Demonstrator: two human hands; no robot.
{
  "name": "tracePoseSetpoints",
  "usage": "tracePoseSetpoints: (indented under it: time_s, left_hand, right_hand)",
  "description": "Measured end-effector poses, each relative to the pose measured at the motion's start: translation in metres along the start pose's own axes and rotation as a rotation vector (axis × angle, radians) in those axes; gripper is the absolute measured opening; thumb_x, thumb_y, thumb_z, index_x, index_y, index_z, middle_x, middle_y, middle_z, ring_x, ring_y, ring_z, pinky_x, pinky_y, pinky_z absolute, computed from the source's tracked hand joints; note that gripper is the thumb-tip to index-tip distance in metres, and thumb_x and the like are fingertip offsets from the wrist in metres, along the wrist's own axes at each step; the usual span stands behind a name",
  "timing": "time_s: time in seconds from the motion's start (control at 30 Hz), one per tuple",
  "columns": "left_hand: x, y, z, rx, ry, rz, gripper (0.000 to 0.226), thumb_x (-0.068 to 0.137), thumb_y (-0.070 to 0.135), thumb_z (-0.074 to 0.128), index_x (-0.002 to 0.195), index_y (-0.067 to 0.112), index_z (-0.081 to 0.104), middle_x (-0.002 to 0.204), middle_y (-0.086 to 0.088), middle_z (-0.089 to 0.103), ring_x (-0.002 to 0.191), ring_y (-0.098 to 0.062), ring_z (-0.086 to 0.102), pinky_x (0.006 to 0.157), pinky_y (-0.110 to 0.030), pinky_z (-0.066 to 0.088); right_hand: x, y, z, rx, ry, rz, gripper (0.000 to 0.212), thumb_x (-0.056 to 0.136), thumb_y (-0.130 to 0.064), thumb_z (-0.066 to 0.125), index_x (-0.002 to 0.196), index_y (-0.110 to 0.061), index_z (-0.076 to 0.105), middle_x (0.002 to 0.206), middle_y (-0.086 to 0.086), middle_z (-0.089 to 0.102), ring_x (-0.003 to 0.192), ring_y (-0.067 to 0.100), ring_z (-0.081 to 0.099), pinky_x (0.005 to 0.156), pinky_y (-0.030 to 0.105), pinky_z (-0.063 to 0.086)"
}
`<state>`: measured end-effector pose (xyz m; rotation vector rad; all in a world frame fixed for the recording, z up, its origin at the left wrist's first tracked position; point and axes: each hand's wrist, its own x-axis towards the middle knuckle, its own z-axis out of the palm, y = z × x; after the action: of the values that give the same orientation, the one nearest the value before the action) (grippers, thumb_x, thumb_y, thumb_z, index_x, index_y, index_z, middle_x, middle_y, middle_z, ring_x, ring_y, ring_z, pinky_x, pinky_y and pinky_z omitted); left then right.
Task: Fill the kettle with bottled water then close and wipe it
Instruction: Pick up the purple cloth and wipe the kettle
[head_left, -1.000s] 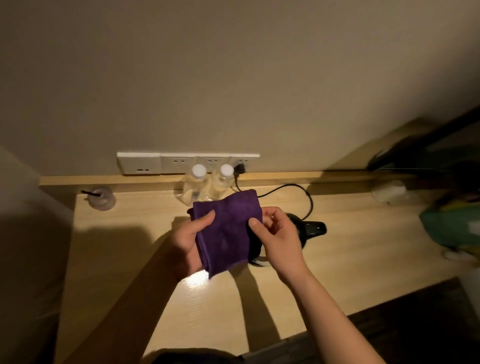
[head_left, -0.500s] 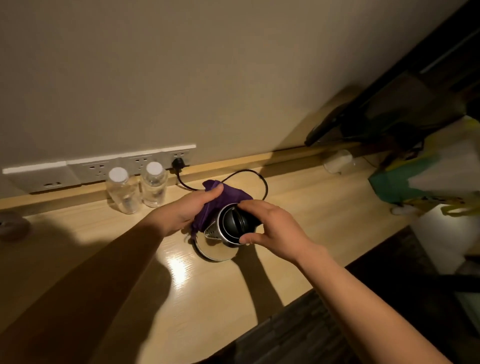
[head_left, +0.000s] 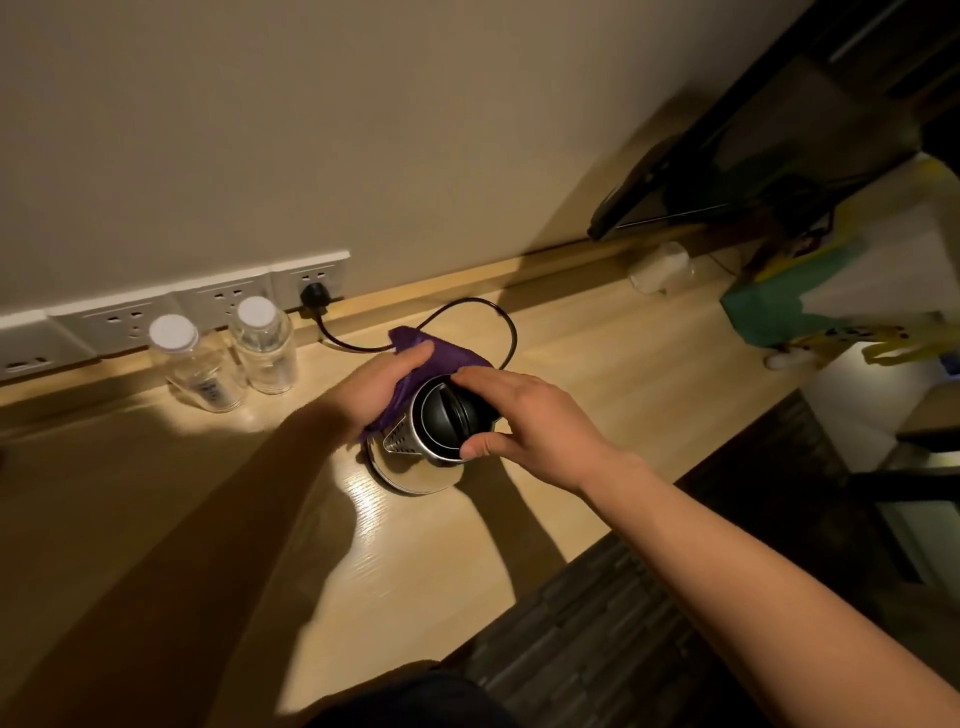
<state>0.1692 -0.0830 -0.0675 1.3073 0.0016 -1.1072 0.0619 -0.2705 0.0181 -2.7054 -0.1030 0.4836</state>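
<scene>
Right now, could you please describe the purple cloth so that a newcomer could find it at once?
Start at the row of wall sockets and drop to the steel kettle on the wooden counter. The purple cloth is pressed against its far side by the left hand. It is the only purple, soft thing there.

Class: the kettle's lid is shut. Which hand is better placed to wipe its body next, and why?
Left. The left hand presses the purple cloth against the kettle; the right hand merely steadies its lid.
</scene>
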Motion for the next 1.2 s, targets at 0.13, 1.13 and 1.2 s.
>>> tracePoseSetpoints:
  time_s: [0.13, 1.13, 1.2]
  left_hand:
    - [-0.023, -0.042, 0.005, -0.208, 0.227, 0.075, 0.050, 0.094, 0.050, 0.067, 0.105, 0.002, 0.069, 0.083, -0.006, 0.080, 0.080, -0.021, 0.075, 0.075, -0.033, 0.060]
    - [-0.028, -0.033, 0.033, -0.235, 0.444, 0.062, 0.070, 0.080, 0.084, 0.059, 0.108, 0.023, 0.078, 0.114, -0.012, 0.079, 0.104, -0.032, 0.075, 0.094, -0.050, 0.059]
    - [-0.020, -0.020, 0.031, -0.167, 0.403, 0.076, 0.065, 0.089, 0.077, 0.055, 0.105, 0.019, 0.079, 0.110, -0.012, 0.080, 0.101, -0.029, 0.075, 0.086, -0.040, 0.058]
  right_hand:
    - [-0.002, -0.003, 0.002, 0.009, 0.034, -0.008, 0.074, 0.086, -0.047, 0.080, 0.150, -0.027, 0.048, 0.149, -0.007, 0.058, 0.133, 0.022, 0.056, 0.104, 0.046, 0.051]
    - [0.007, -0.026, 0.019, -0.184, -0.034, 0.229, 0.079, 0.084, -0.081, 0.058, 0.129, -0.016, 0.051, 0.118, 0.006, 0.070, 0.103, 0.029, 0.068, 0.078, 0.039, 0.054]
    - [0.013, -0.026, 0.019, -0.103, -0.062, 0.248, 0.086, 0.080, -0.085, 0.058, 0.129, -0.015, 0.053, 0.116, 0.005, 0.070, 0.099, 0.027, 0.068, 0.082, 0.041, 0.058]
